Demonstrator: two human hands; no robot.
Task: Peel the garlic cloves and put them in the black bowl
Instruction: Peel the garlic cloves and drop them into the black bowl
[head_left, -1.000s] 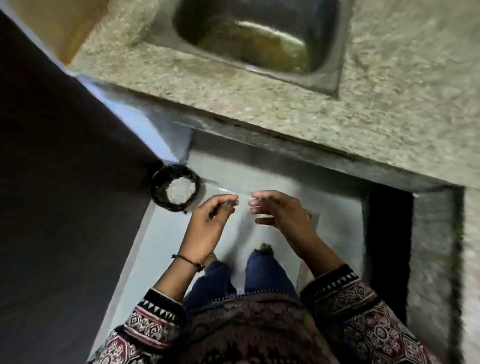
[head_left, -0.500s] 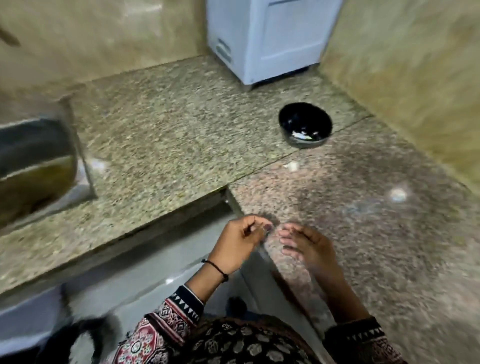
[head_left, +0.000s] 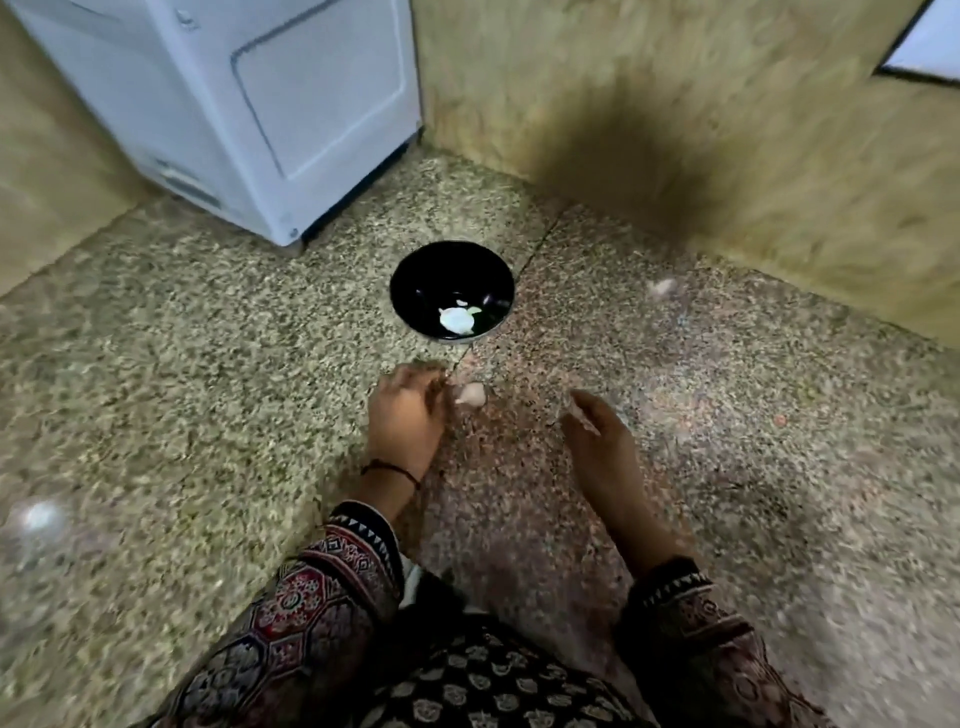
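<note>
Pale clove (head_left: 470, 395), likely light and papery-slick, wants pinching at its sides; left hand (head_left: 410, 413) beside it, hold unclear; right hand (head_left: 597, 434) loose, empty.

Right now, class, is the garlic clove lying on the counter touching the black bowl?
Apart. The head view shows a strip of bare counter between the garlic clove and the near rim of the black bowl.

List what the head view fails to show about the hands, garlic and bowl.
Head view, all:
Left hand: motion blur hides whether it grips the garlic clove beside it.
Right hand: blurred; any hold is unreadable.
Pale lump near the wall: too smeared to identify.
Black bowl: clove count lost in glare.
</note>
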